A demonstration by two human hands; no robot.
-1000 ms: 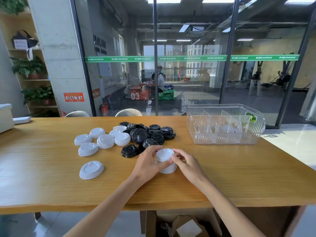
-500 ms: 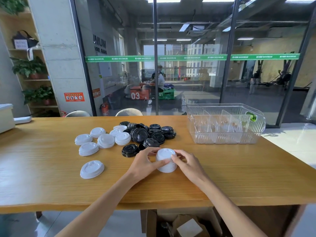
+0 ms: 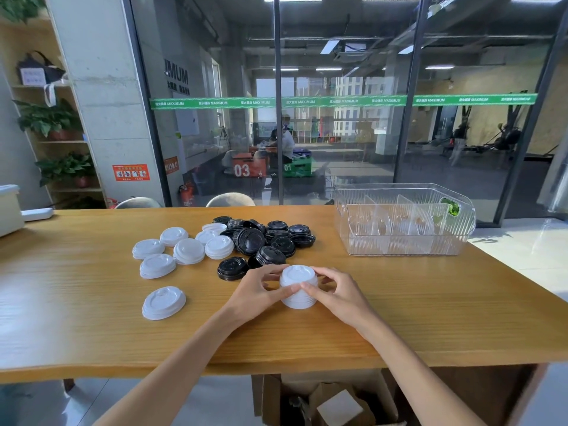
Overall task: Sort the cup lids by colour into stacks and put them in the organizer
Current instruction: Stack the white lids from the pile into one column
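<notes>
Two hands stay wrapped around the white lid stack [image 3: 298, 286] as before, nothing shifted: left hand [image 3: 257, 289] and right hand [image 3: 335, 293] curl their fingers [image 3: 287, 293] narrowly against its sides, near the table [image 3: 399, 302] front edge; the organizer [image 3: 402, 221] sits back right.

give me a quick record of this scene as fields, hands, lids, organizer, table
left hand: gripping the left side of the white lid stack
right hand: gripping the right side of the same stack
white lid stack: upright on the table, in front of the black lids
loose white lids: spread on the table left of the black pile, some in short stacks
black lids: unsorted pile behind the hands
organizer: clear, with dividers, at the table's back right; no lids visible inside
</notes>
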